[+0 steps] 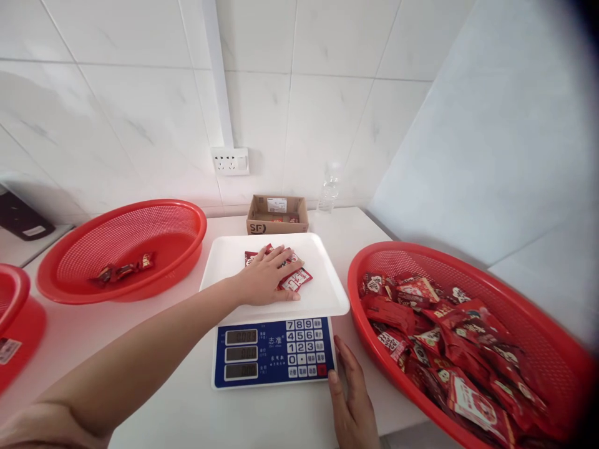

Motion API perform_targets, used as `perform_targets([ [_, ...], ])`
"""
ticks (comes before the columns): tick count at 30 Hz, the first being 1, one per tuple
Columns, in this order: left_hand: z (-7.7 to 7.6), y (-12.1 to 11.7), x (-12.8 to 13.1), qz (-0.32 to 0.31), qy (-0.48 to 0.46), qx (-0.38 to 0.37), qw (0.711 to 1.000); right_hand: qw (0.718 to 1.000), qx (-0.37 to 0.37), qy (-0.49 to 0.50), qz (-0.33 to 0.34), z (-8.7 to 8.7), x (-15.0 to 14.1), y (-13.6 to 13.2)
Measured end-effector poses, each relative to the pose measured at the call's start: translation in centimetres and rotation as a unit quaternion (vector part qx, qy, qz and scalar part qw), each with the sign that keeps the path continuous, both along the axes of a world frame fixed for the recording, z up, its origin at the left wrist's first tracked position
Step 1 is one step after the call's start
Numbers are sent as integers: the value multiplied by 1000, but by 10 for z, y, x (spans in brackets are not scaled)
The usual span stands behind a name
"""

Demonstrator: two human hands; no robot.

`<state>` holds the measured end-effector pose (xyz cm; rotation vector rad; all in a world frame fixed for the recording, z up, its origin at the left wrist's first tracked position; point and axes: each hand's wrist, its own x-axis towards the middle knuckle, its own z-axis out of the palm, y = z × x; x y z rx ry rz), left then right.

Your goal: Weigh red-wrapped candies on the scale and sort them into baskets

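My left hand [269, 277] lies over a few red snack packets [298, 280] on the white tray [322, 293] of a digital scale, fingers spread. Part of the packets is hidden beneath the palm. Below the tray, the blue panel [276, 349] carries number keys and three small displays whose digits are faint. At the panel's right edge rests my right hand [350, 399], with fingers stretched and thumb apart, close against the lower right corner. Nothing shows inside it.
A red basket [402, 252] full of red packets stands at the right. Another red basket [187, 218] at the left holds several packets. Behind the scale are a cardboard box [276, 228] and a clear bottle [328, 190]. Part of a third red basket [14, 349] shows at far left.
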<state>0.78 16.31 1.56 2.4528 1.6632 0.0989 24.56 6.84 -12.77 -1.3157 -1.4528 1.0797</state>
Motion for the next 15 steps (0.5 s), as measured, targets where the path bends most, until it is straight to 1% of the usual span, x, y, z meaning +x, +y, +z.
perform_targets([
  [3, 9, -1, -12, 19, -17, -2, 1000, 1000, 0, 8, -11, 2, -3, -1],
  [6, 21, -9, -35, 76, -27, 21, 996, 1000, 3, -3, -12, 4, -3, -1],
  [8, 28, -21, -55, 122, -28, 45, 991, 1000, 4, -16, -15, 5, -3, -1],
  [11, 30, -49, -95, 205, 7, 98, 974, 999, -3, -20, -29, 6, -3, -1],
  [12, 29, -61, -111, 250, 63, 124, 958, 999, -5, -17, -31, 5, -3, 0],
  [15, 27, -102, -162, 345, 103, 153, 920, 1000, -9, -9, -28, 1, -3, 2],
])
